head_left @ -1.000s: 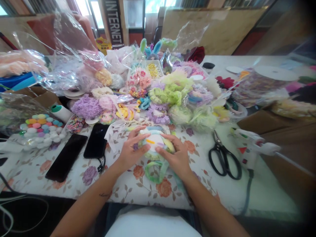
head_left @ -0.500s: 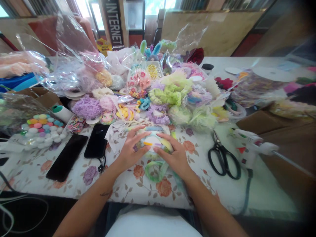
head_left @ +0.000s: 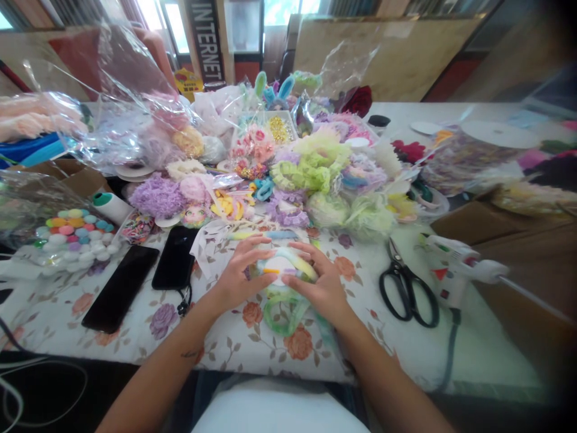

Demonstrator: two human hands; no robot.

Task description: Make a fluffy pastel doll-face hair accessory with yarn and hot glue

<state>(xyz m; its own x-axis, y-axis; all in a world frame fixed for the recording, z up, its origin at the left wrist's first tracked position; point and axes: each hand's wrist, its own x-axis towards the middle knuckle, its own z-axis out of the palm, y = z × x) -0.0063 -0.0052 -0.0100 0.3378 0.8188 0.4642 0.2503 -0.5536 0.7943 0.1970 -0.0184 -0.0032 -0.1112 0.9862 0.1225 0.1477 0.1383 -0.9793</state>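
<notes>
Between my two hands is a round, soft-looking pastel piece (head_left: 280, 263) with a white middle and a yellow-to-blue fuzzy band over its top. My left hand (head_left: 240, 272) grips its left side, the thumb on the white middle near a small orange strip. From the right, my right hand (head_left: 323, 281) holds it with the thumb low on the front and the fingers over the upper edge. Just below hangs or lies a loop of sheer green ribbon (head_left: 283, 329); its join to the piece is unclear. Behind the fingers lies a pastel fuzzy strip (head_left: 282, 234).
Black scissors (head_left: 408, 288) and a white glue gun (head_left: 451, 264) lie to the right, beside a cardboard box (head_left: 487, 228). Two dark phones (head_left: 121, 290) rest on the left. A heap of pastel trims (head_left: 315, 162) and plastic bags fills the back. White cables (head_left: 45, 361) hang at lower left.
My fingers have shifted slightly on the round piece, and more of its yellow-blue band shows. The piece looks tilted a little differently. The scissors and glue gun stay where they were.
</notes>
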